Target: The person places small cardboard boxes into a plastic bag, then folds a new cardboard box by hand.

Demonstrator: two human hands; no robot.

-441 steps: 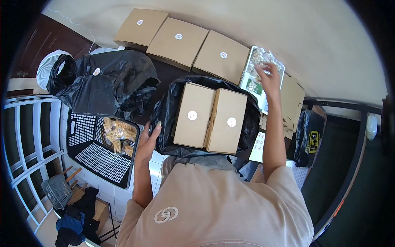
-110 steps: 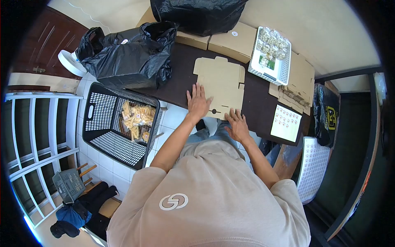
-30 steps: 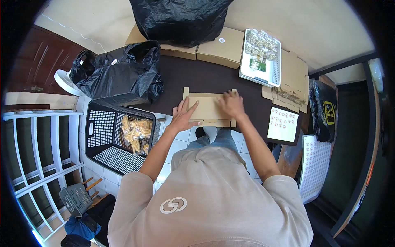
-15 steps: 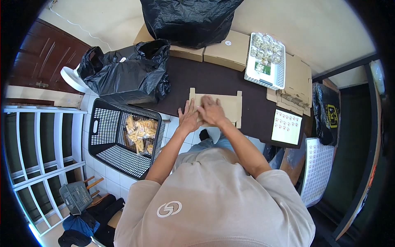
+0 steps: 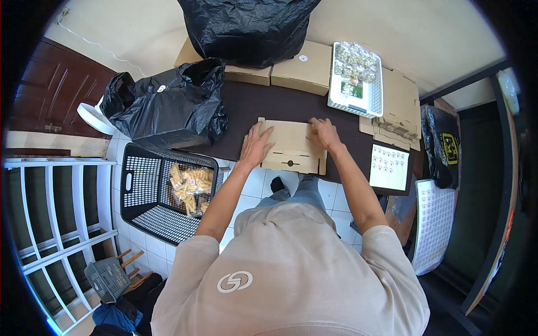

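Observation:
A partly folded brown cardboard box (image 5: 288, 137) lies on the dark table, with slots and a small round hole along its front flap. My left hand (image 5: 256, 144) rests on its left edge, fingers stretched and thumb apart. At the right edge, my right hand (image 5: 325, 135) has its fingers bent over the side of the cardboard. Its fingertips are partly hidden, but they appear closed on that side.
Black plastic bags (image 5: 168, 109) stand left and at the back, near closed cardboard boxes (image 5: 302, 67). A white basket (image 5: 355, 106) holds small packets. Flattened cardboard (image 5: 400, 106) and a sticker sheet (image 5: 389, 167) lie right. A black crate (image 5: 162, 215) with packaged snacks sits below left.
My hands have moved apart, the right one shifting to the cardboard's right side. The front flap with its slots now shows. The view has shifted slightly.

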